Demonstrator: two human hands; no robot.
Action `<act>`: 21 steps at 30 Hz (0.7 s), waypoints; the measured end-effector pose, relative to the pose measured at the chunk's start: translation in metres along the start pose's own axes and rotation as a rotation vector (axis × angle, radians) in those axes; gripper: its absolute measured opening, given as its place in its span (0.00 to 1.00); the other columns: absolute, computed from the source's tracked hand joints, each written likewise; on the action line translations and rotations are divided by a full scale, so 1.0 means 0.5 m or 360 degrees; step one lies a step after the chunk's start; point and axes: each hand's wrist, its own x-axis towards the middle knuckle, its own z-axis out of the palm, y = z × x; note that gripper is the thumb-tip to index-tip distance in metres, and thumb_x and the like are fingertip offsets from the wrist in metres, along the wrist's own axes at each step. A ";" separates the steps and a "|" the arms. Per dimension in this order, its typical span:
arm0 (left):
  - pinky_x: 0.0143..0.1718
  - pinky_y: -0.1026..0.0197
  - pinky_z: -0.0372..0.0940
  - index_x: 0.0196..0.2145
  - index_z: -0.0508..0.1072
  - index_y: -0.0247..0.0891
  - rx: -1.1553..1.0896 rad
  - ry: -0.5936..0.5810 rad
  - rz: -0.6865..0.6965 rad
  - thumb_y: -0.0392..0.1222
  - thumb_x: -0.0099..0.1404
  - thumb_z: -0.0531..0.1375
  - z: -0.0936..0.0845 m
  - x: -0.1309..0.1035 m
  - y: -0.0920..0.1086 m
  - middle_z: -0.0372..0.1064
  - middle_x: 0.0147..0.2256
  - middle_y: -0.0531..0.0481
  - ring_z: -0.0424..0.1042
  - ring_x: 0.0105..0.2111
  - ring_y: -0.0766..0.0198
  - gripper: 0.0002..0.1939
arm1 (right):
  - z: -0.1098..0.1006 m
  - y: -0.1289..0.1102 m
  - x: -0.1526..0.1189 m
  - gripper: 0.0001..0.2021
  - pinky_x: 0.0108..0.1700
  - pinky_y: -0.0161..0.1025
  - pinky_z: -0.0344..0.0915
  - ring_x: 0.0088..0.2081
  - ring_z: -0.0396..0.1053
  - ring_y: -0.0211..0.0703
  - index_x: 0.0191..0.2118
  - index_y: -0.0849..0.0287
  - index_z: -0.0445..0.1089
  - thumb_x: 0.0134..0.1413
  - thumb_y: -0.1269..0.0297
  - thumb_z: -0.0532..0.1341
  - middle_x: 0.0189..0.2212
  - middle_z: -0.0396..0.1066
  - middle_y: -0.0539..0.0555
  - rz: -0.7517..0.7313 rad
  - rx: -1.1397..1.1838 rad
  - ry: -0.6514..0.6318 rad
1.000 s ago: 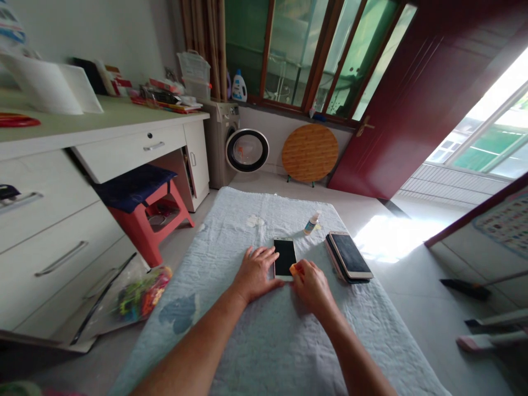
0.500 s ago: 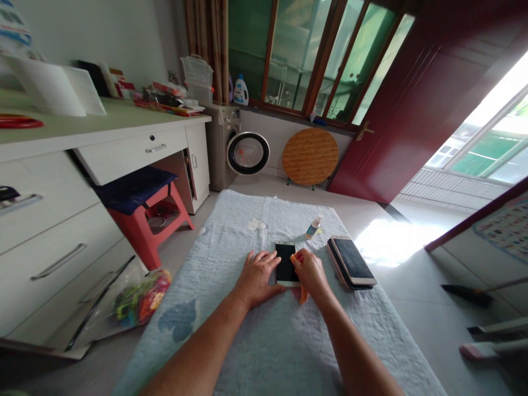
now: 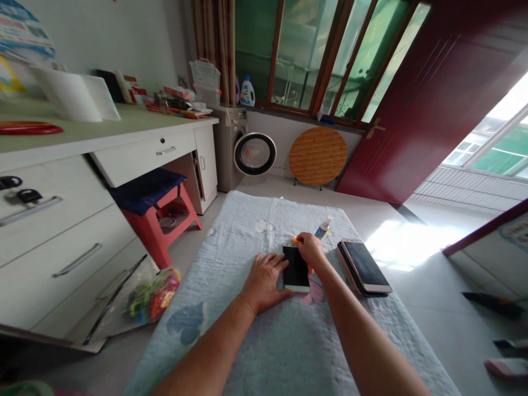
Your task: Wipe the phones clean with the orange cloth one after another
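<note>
left hand [image 3: 267, 283], fingers spread, touching the left edge of the phone [image 3: 296, 269], which lies between the hands; right hand [image 3: 310, 250], fingers closed on the orange cloth [image 3: 311, 270] at the phone's top; bottle [image 3: 323, 227] just beyond it; stacked phones [image 3: 365, 267] to its right.

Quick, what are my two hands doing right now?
Left hand: open, steadying the white-framed black-screened phone.
Right hand: closed, holding an orange cloth.

Cloth-covered bench [image 3: 264, 341] bearing a phone.
Right of the right hand [image 3: 310, 250]: stacked phones [image 3: 365, 268]; just beyond it, spray bottle [image 3: 324, 227].
</note>
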 end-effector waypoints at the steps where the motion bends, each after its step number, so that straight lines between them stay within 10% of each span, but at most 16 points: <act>1: 0.63 0.36 0.41 0.58 0.66 0.42 -0.0003 0.0000 0.0001 0.66 0.55 0.62 -0.001 0.000 0.001 0.60 0.61 0.43 0.56 0.61 0.44 0.39 | -0.003 -0.002 0.003 0.10 0.39 0.33 0.57 0.37 0.69 0.41 0.34 0.60 0.75 0.52 0.74 0.56 0.33 0.76 0.56 -0.0046 -0.0010 -0.0032; 21: 0.63 0.35 0.41 0.57 0.66 0.46 0.0011 0.0046 -0.0068 0.63 0.55 0.63 -0.001 -0.003 0.013 0.61 0.60 0.46 0.57 0.60 0.43 0.36 | 0.006 -0.053 0.019 0.12 0.44 0.32 0.56 0.42 0.69 0.40 0.40 0.58 0.75 0.56 0.73 0.55 0.40 0.75 0.55 -0.0487 -0.0065 -0.0271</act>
